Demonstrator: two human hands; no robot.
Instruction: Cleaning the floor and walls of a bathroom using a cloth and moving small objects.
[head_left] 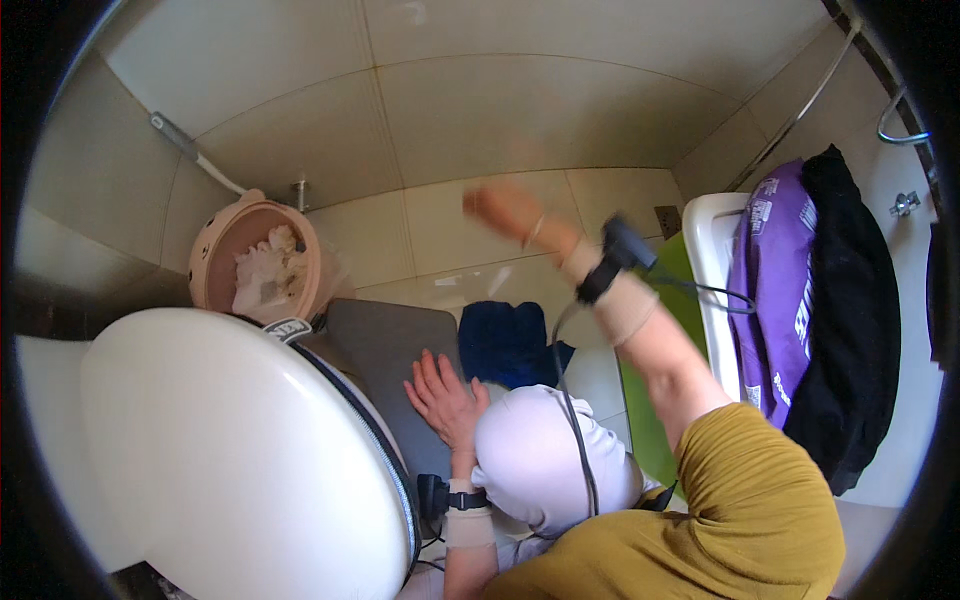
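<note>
My left hand [447, 400] lies palm down with its fingers spread on a grey mat [390, 330], empty. Just beyond my knee, a dark blue cloth [502, 342] is crumpled on the tiles, right of that hand. My right hand [505, 212] is stretched forward over the tiled floor, above and beyond the cloth. It is smeared by motion, so I cannot make out its fingers or anything in them. Straps with small dark devices sit on both wrists, and a black cable hangs from the right one.
A white toilet lid [240, 430] fills the left side. Behind it stands a pink bin [210, 265] holding crumpled white tissue [272, 272], near a long white-and-grey handle [190, 145]. At right, a white basin [712, 290] beside a green surface [655, 390] holds a purple package [772, 290] and black cloth [850, 330].
</note>
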